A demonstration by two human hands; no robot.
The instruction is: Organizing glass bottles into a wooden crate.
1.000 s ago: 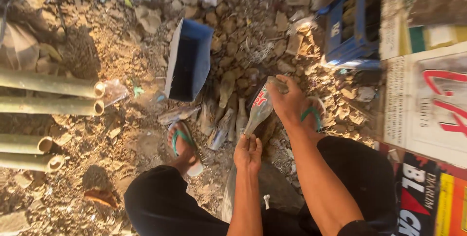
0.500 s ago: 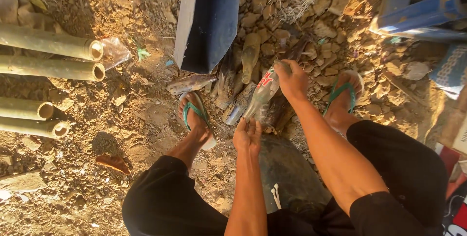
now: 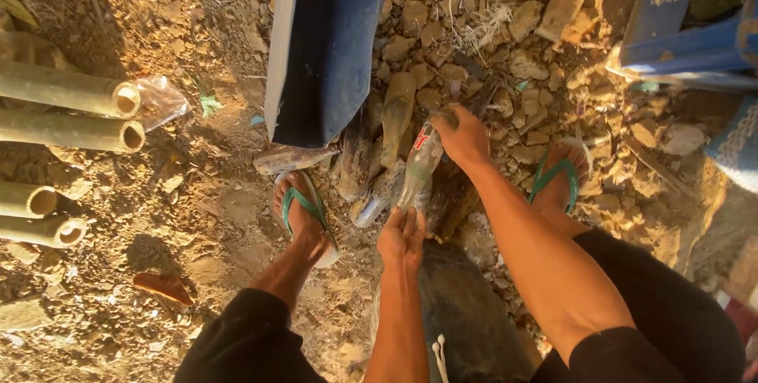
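Right hand (image 3: 464, 140) grips the glass bottle (image 3: 418, 168) base; left hand (image 3: 402, 237) fingers cup its neck (blue crate (image 3: 347, 51) just beyond).

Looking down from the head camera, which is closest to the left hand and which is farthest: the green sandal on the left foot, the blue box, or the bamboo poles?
From the left hand:
1. Green sandal, just to its left on the dirt.
2. Blue box, farther up, beyond the dusty bottles.
3. Bamboo poles, far off at the left edge.
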